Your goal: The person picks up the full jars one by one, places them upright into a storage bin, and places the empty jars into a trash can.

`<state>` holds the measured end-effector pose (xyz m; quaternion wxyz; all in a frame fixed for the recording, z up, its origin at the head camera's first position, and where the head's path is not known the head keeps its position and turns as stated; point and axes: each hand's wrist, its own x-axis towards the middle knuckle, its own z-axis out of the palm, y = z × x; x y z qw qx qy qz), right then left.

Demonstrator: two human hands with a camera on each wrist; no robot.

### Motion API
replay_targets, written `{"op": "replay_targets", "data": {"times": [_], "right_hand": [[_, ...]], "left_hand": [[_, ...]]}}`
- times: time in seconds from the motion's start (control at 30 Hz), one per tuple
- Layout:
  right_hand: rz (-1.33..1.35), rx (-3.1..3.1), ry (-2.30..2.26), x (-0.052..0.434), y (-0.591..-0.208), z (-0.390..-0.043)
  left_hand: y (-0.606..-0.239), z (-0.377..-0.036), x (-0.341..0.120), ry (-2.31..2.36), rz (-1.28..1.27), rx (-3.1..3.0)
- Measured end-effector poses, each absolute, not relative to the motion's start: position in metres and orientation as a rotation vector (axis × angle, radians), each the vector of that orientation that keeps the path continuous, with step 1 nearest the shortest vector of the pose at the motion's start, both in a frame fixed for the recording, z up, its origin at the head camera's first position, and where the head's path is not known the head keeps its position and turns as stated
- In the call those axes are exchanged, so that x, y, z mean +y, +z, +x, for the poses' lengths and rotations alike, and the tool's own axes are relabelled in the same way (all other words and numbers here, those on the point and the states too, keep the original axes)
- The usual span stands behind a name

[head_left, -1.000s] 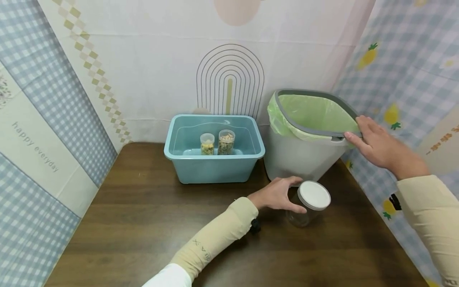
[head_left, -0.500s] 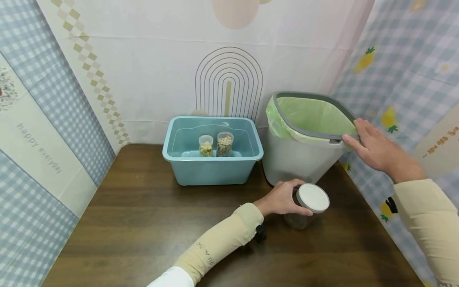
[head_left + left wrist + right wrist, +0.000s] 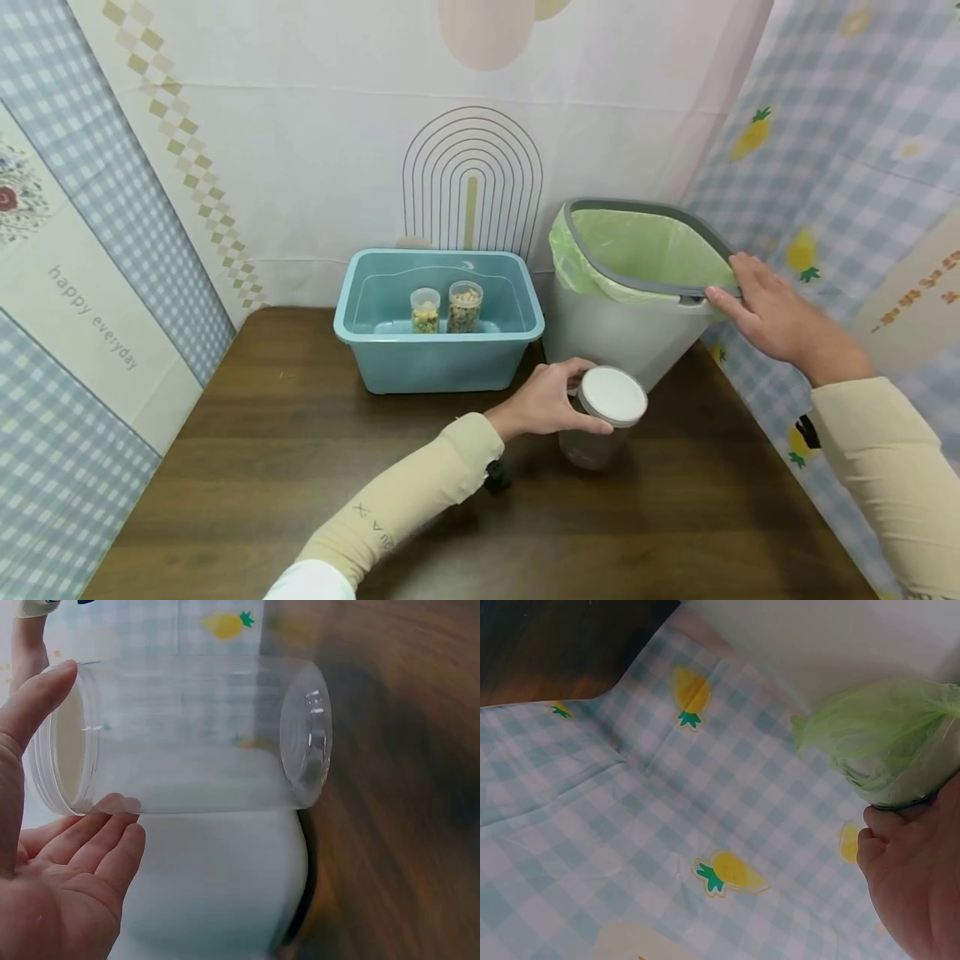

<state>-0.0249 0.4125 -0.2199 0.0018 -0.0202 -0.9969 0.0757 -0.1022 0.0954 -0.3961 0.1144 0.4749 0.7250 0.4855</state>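
In the head view my left hand (image 3: 543, 402) grips a clear plastic jar (image 3: 592, 446) by its top, just under the white lid (image 3: 615, 395). The left wrist view shows the thumb on one side of the jar (image 3: 202, 735) and the fingers on the other; nothing is visible inside it. My right hand (image 3: 776, 315) holds the grey rim of a trash can (image 3: 600, 329) at its front right corner. A green bag (image 3: 637, 246) lines the can and folds over the rim. In the right wrist view, the fingers of the right hand (image 3: 919, 862) curl at the rim.
A blue basin (image 3: 442, 362) stands left of the trash can. Inside it are two small clear containers, one with yellow and green bits (image 3: 425, 315) and one with pale and dark bits (image 3: 465, 310). Printed cloths (image 3: 300, 167) hang behind the brown table (image 3: 337, 475).
My left hand closed around the jar's top and has moved it left, toward the basin. My right hand stays on the trash can's rim. The head view shifted slightly.
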Motion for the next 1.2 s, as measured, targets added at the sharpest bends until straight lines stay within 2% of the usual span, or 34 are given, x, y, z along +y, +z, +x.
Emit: {"op": "replay_targets", "data": {"times": [0.4, 0.87, 1.2], "right_hand": [[-0.057, -3.135, 0.238, 0.412, -0.217, -0.027], [-0.046, -3.139, 0.230, 0.414, -0.216, -0.026], [-0.039, -3.117, 0.244, 0.413, -0.222, -0.027]], "left_hand": [[-0.359, -0.115, 0.049, 1.486, 1.323, 2.118], [-0.286, -0.115, 0.027, 1.413, 1.410, 2.174], [-0.212, -0.116, 0.032, 1.409, 1.451, 2.187]]}}
